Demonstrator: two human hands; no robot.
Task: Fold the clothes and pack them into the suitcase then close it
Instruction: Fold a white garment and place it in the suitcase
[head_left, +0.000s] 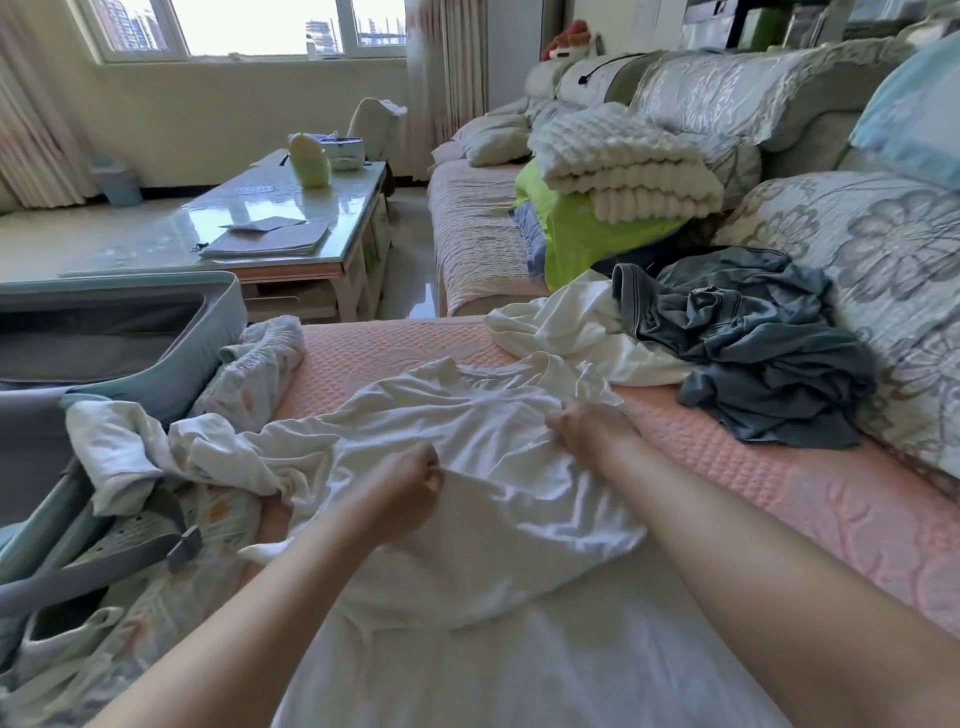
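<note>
A white shirt (498, 499) lies crumpled across the pink sofa cover (727, 467) in front of me. My left hand (410, 488) pinches a fold of the shirt near its middle, fingers curled. My right hand (587, 426) grips the shirt's upper right part near the collar. The open light-blue suitcase (156, 384) stands at the left, its lid raised, with patterned clothes (156, 545) and a grey strap (104, 561) inside. A cream garment (561, 322) and a grey-blue garment (753, 353) lie heaped further back on the right.
A glass-topped coffee table (260, 218) with papers stands beyond the suitcase. A folded cream blanket (618, 166) on a lime-green cloth (587, 234) sits on the far sofa section. Floral cushions (872, 280) line the sofa's back at the right.
</note>
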